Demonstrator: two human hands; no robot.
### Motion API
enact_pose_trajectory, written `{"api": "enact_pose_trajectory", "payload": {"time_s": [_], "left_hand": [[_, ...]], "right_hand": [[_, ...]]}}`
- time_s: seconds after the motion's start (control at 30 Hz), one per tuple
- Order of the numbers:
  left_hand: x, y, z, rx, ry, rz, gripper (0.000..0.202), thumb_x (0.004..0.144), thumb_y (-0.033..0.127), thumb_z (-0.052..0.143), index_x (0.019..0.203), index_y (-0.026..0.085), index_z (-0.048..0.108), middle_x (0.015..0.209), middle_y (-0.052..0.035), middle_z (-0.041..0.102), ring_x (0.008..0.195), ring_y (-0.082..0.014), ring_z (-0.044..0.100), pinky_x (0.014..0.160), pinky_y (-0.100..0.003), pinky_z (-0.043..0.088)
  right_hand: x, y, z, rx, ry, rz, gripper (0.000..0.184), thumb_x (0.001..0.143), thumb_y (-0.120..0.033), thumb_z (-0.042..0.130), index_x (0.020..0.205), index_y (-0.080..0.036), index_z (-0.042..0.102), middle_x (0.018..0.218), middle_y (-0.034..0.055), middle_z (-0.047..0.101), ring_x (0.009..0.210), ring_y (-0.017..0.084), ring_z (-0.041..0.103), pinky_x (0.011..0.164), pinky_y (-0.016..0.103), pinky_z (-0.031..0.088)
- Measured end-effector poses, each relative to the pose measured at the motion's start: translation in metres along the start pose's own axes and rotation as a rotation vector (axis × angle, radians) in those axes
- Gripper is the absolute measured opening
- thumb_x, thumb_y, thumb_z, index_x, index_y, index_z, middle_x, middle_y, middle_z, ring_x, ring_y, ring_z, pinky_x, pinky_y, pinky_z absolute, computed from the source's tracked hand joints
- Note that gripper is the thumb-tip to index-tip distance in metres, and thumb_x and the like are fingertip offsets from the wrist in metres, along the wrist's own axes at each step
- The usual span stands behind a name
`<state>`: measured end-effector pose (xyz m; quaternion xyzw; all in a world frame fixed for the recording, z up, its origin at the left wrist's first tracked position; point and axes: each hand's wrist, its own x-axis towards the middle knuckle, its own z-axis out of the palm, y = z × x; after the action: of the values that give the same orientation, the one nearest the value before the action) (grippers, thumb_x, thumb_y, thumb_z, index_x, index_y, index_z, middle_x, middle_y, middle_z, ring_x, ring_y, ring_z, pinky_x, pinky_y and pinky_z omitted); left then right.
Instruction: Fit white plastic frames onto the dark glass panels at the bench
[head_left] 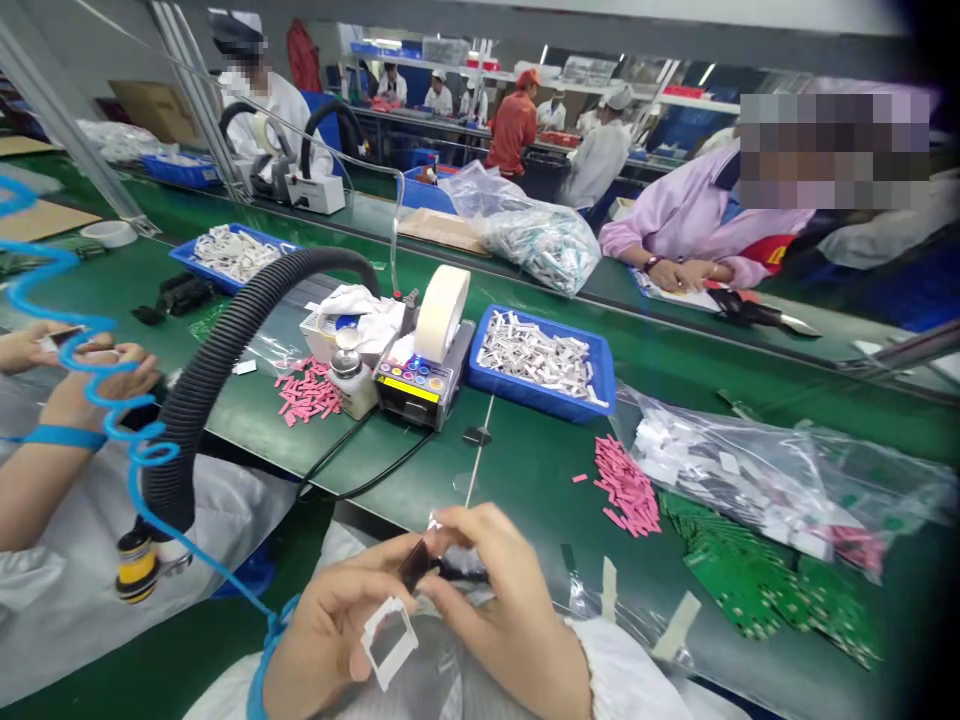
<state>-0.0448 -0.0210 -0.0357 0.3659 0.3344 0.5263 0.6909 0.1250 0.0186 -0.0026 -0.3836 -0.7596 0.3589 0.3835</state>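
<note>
Close in front of me, my left hand (330,625) is closed on a small white plastic frame (373,632) with an open middle. Its fingers also steady one edge of a thin dark rectangular piece (414,565), possibly a small screen. My right hand (506,590) pinches the other side of that dark piece, and something shiny shows at its fingertips. The fingers hide most of the piece. Around my left wrist is a blue strap (259,670) joined to a coiled blue cord (154,450).
Ahead stand a tape dispenser (412,375), a pump bottle (352,382) and a blue tray (540,400) of white parts. To the right lie pink strips (626,485), green circuit boards (742,580) and a plastic bag (697,460). A black hose (199,400) arches beside a co-worker's hands (97,375).
</note>
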Motion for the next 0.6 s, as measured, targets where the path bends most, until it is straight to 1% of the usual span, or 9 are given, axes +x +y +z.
{"api": "enact_pose_trajectory", "payload": {"time_s": [0.03, 0.07, 0.13, 0.17, 0.23, 0.33, 0.4, 0.47, 0.6], "left_hand": [[0.002, 0.000, 0.002, -0.009, -0.005, -0.007, 0.019, 0.064, 0.034, 0.073, 0.076, 0.019, 0.076, 0.118, -0.0156, 0.063, 0.111, -0.0362, 0.054, 0.094, -0.047, 0.041], [0.004, 0.001, 0.005, -0.019, -0.018, -0.014, 0.017, 0.065, 0.031, 0.073, 0.077, 0.019, 0.076, 0.117, -0.0155, 0.064, 0.109, -0.0362, 0.056, 0.092, -0.048, 0.042], [0.008, 0.003, 0.011, -0.025, -0.049, -0.019, 0.015, 0.067, 0.029, 0.072, 0.077, 0.020, 0.077, 0.114, -0.0150, 0.066, 0.105, -0.0354, 0.059, 0.089, -0.048, 0.045], [0.010, 0.004, 0.013, -0.012, -0.061, -0.017, 0.015, 0.066, 0.029, 0.072, 0.076, 0.020, 0.077, 0.113, -0.0149, 0.066, 0.103, -0.0349, 0.060, 0.088, -0.047, 0.046], [0.015, 0.008, 0.018, 0.025, -0.074, -0.001, 0.019, 0.062, 0.032, 0.075, 0.076, 0.019, 0.077, 0.111, -0.0155, 0.067, 0.100, -0.0347, 0.061, 0.087, -0.045, 0.046], [0.021, 0.011, 0.023, 0.057, -0.080, 0.029, 0.032, 0.054, 0.043, 0.077, 0.075, 0.018, 0.077, 0.106, -0.0178, 0.069, 0.096, -0.0362, 0.063, 0.087, -0.045, 0.046], [0.022, 0.011, 0.024, 0.064, -0.081, 0.046, 0.037, 0.052, 0.048, 0.075, 0.074, 0.018, 0.078, 0.104, -0.0188, 0.069, 0.097, -0.0374, 0.063, 0.089, -0.046, 0.045], [0.023, 0.010, 0.024, 0.085, -0.089, 0.054, 0.038, 0.053, 0.048, 0.075, 0.075, 0.018, 0.078, 0.105, -0.0192, 0.069, 0.100, -0.0379, 0.062, 0.089, -0.045, 0.044], [0.023, 0.009, 0.022, 0.146, -0.110, 0.043, 0.035, 0.056, 0.044, 0.075, 0.079, 0.018, 0.077, 0.112, -0.0193, 0.066, 0.102, -0.0380, 0.061, 0.089, -0.045, 0.046]], "right_hand": [[0.000, -0.001, -0.006, -0.138, 0.067, -0.121, 0.032, 0.077, -0.018, 0.063, 0.106, -0.024, 0.050, 0.085, 0.0027, 0.059, 0.078, 0.016, 0.054, 0.071, 0.032, 0.044], [0.000, -0.002, -0.011, -0.240, 0.116, -0.211, 0.024, 0.079, -0.017, 0.061, 0.101, -0.023, 0.052, 0.087, 0.0039, 0.058, 0.080, 0.017, 0.052, 0.075, 0.035, 0.043], [0.002, -0.003, -0.019, -0.351, 0.153, -0.296, 0.012, 0.081, -0.016, 0.058, 0.091, -0.021, 0.053, 0.084, 0.0035, 0.055, 0.078, 0.017, 0.051, 0.083, 0.041, 0.038], [0.003, -0.004, -0.022, -0.375, 0.156, -0.300, 0.010, 0.082, -0.014, 0.056, 0.088, -0.021, 0.053, 0.081, 0.0025, 0.054, 0.077, 0.016, 0.051, 0.086, 0.043, 0.035], [0.005, -0.004, -0.024, -0.393, 0.163, -0.279, 0.011, 0.082, -0.010, 0.053, 0.084, -0.021, 0.053, 0.078, 0.0009, 0.054, 0.075, 0.015, 0.051, 0.089, 0.045, 0.031], [0.004, -0.003, -0.026, -0.384, 0.192, -0.240, 0.013, 0.083, -0.009, 0.051, 0.082, -0.022, 0.052, 0.075, -0.0001, 0.054, 0.074, 0.015, 0.051, 0.088, 0.043, 0.031], [0.004, -0.002, -0.027, -0.373, 0.203, -0.232, 0.012, 0.082, -0.010, 0.052, 0.082, -0.022, 0.053, 0.074, -0.0004, 0.055, 0.074, 0.015, 0.051, 0.088, 0.042, 0.031], [0.004, 0.000, -0.028, -0.364, 0.206, -0.224, 0.011, 0.082, -0.011, 0.053, 0.081, -0.022, 0.053, 0.073, -0.0009, 0.055, 0.073, 0.015, 0.051, 0.088, 0.042, 0.031], [0.005, 0.005, -0.029, -0.313, 0.159, -0.176, 0.010, 0.083, -0.013, 0.051, 0.078, -0.022, 0.052, 0.072, -0.0021, 0.056, 0.072, 0.014, 0.052, 0.088, 0.041, 0.030]]}}
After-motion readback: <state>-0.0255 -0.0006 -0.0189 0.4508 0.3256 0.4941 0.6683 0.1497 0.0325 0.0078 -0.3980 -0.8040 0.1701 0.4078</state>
